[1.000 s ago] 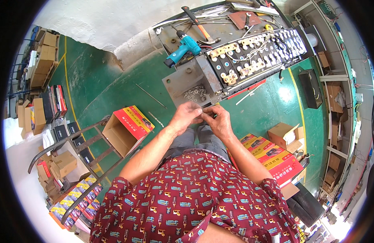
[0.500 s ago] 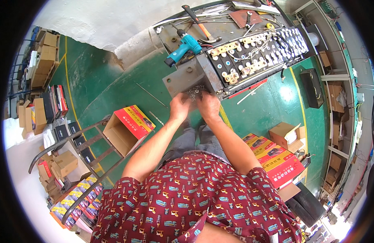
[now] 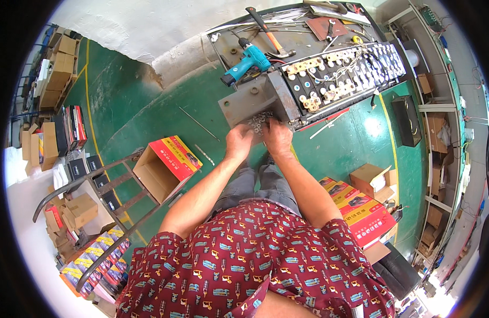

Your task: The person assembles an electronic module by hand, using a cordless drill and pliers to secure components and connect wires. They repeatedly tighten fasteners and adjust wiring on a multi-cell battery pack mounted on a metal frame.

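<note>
A loose pile of small, light metal pieces (image 3: 260, 121), apparently nuts and washers, lies on a grey metal plate (image 3: 235, 106) at the corner of the bench. My left hand (image 3: 239, 141) is at the pile's near left edge, fingers curled inward. On the pile's right side is my right hand (image 3: 278, 139), its fingers bent and drawn together. The fingertips are partly hidden, so whatever they pinch does not show. Beside the plate rises an upright grey steel piece (image 3: 282, 95).
Beyond the plate lie a teal cordless drill (image 3: 248, 61), a hammer (image 3: 267, 36) and a wrench (image 3: 330, 29). A long battery pack with terminals and wires (image 3: 342, 74) runs to the right. An open carton (image 3: 167, 168) rests on a hand truck (image 3: 114, 185); red-yellow boxes (image 3: 361, 212) stand right.
Both hands have shifted slightly nearer my body and apart, so more of the small metal pile shows between them. The whole view has moved a little.
</note>
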`<state>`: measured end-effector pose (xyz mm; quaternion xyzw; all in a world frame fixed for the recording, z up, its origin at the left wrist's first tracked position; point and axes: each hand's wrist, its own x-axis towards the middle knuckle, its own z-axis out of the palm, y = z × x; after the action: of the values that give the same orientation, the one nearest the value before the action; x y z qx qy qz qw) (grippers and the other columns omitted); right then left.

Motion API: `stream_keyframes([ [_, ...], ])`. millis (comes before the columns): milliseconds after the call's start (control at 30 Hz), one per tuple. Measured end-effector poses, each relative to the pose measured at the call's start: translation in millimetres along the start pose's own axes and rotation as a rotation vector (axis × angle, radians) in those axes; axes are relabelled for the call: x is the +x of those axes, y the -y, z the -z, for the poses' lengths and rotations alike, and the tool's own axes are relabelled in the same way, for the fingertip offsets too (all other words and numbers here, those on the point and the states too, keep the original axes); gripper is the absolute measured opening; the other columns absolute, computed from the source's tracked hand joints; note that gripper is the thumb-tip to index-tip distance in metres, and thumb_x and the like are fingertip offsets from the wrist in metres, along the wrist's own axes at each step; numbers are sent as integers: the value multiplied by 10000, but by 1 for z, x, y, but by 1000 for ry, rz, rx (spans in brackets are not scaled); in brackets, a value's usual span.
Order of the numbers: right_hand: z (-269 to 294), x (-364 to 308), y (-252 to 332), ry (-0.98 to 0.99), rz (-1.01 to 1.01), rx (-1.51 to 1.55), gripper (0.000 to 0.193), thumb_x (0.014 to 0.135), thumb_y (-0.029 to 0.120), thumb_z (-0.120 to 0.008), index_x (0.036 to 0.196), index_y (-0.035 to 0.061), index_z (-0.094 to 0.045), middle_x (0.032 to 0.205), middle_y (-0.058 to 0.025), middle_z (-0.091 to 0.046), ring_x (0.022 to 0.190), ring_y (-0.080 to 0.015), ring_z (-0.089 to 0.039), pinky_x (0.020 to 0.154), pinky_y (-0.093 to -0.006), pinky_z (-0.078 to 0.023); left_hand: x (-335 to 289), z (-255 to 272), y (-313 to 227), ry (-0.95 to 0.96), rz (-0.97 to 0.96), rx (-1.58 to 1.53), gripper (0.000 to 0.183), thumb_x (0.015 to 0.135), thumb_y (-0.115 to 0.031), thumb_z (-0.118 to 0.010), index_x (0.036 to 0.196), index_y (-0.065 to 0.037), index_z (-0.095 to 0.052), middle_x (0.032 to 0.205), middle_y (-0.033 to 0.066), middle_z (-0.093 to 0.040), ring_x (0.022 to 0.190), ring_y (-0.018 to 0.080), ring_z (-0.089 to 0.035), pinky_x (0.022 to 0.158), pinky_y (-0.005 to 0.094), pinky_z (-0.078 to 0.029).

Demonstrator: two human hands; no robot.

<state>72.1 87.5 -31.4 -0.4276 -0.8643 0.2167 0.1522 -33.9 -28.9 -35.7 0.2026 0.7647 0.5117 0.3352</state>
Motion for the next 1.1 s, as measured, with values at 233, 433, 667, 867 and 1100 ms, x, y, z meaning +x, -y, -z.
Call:
stream_keyframes([
  [233,30,-14,13,81,94,188,200,909,255,-690,1015,85,-700,906,-190,-722,802,-421,-690,693,-518,-552,-4,2,-28,196,161,-302,200,1020,-153,-630,1073,26,-704,933,67,-719,827,150,-693,749,289,-589],
  [433,75,-19,41,7,132,421,192,909,200,-704,1051,72,-724,899,-190,-726,814,-381,-718,696,-447,-575,-18,20,-64,370,357,-689,223,1046,-193,-608,1168,-19,-676,1108,65,-713,996,181,-701,881,331,-598],
  [667,127,-24,67,27,14,895,219,915,48,-699,1127,-6,-679,793,-61,-669,659,-86,-588,605,-265,-501,-28,39,-119,422,161,-768,207,973,-81,-701,1165,-2,-701,1104,111,-742,958,195,-725,883,351,-613],
  [867,184,-16,85,35,-223,1310,306,972,55,-661,1257,-49,-617,950,-17,-676,769,-60,-586,641,-217,-493,-21,33,-193,507,-101,-485,235,963,-39,-697,1183,43,-697,1019,81,-743,890,117,-701,822,282,-606],
  [1100,233,26,55,94,-171,1394,375,983,42,-631,1340,-64,-586,963,-12,-648,799,-66,-579,699,-230,-497,9,-3,-270,501,-283,-225,216,968,-27,-681,1174,36,-687,998,42,-719,887,82,-655,797,247,-553],
])
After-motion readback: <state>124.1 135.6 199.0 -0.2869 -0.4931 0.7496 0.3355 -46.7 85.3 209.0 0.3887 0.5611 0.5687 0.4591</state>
